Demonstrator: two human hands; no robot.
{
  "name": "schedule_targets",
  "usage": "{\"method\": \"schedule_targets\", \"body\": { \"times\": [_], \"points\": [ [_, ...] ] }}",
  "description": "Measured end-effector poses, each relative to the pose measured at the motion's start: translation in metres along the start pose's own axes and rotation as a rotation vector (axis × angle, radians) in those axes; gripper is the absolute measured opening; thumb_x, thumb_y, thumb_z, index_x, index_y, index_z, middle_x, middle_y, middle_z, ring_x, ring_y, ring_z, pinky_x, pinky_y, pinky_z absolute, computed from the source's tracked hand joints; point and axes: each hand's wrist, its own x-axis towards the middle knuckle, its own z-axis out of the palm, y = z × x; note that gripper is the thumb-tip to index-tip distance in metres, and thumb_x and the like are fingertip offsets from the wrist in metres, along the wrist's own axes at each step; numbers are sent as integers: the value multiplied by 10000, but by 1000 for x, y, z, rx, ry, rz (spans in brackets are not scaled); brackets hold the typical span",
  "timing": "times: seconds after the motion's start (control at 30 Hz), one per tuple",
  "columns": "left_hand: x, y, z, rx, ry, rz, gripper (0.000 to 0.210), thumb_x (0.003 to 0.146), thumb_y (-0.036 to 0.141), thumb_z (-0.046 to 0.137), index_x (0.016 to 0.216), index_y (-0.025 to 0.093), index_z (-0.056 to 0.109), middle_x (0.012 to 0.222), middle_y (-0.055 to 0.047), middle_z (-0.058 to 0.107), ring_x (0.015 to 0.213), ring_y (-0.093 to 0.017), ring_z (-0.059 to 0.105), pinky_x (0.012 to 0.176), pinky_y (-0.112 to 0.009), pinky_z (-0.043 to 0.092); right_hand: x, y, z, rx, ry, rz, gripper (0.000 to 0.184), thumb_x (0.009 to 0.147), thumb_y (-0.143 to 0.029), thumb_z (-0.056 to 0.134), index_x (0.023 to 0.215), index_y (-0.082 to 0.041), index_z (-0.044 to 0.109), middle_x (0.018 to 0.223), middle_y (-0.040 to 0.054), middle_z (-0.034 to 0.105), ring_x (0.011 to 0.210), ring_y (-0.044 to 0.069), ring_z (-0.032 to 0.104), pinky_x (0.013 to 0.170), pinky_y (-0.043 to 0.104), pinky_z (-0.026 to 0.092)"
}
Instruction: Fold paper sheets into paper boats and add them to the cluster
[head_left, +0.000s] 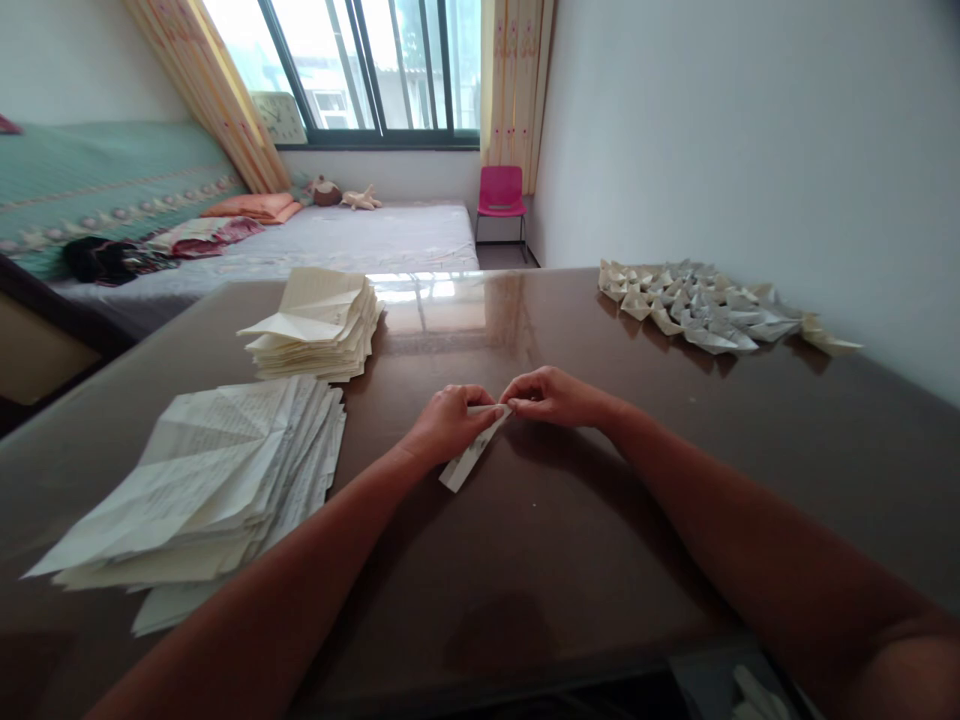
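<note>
Through the head view I see my left hand [454,418] grasping a narrow, folded strip of whitish paper [471,457] near its far end, thumb pressed along the top and fingers curled behind. My right hand [551,398] pinches the tip of that same end between thumb and forefinger, so the two hands nearly meet there. The strip slants toward me, its near end reaching down and left past my left hand, over the middle of the glossy brown worktop [585,560]; I cannot tell whether it touches the surface. To the left of my hands I have a loose stack of creased white printed sheets [217,440], and just beyond it a stack of creased cream paper sheets [319,305]. On the far right, well apart from both hands, a cluster of small white and cream folded-paper boats [697,300] stands near the wall. Past the worktop I see a bright pink chair [502,192].
</note>
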Motion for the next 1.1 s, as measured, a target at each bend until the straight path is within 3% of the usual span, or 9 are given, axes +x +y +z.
{"method": "schedule_targets", "body": {
  "times": [0.23, 0.43, 0.7, 1.1],
  "points": [
    [-1, 1, 0, -65, 47, -19, 312, 761, 448, 608, 893, 179, 697, 757, -3, 693, 705, -149, 606, 616, -234, 421, -2, -5, 0, -162, -34, -94, 305, 877, -349, 508, 895, -124, 713, 721, 19, 665, 656, 117, 554, 619, 207, 382],
    [0, 0, 3, 39, 94, 85, 255, 832, 388, 540, 880, 233, 736, 889, -17, 725, 840, -176, 637, 766, -262, 440, 0, -6, 1, -259, -22, -79, 252, 876, -298, 499, 799, -134, 675, 664, 2, 607, 625, 99, 500, 602, 204, 337],
    [-2, 4, 6, 184, 97, 64, 219, 836, 340, 514, 860, 200, 681, 893, -38, 695, 723, -159, 592, 658, -258, 412, 2, -2, 7, -324, 45, -106, 279, 875, -333, 504, 689, -147, 597, 619, -22, 529, 597, 88, 426, 590, 210, 312],
    [0, 2, 3, 207, 30, 107, 231, 850, 337, 486, 842, 211, 680, 871, -29, 689, 733, -156, 589, 662, -253, 404, -2, -2, -8, -149, -208, -124, 288, 892, -251, 440, 951, -123, 691, 831, 36, 686, 716, 131, 560, 686, 230, 414]
  ]
}}
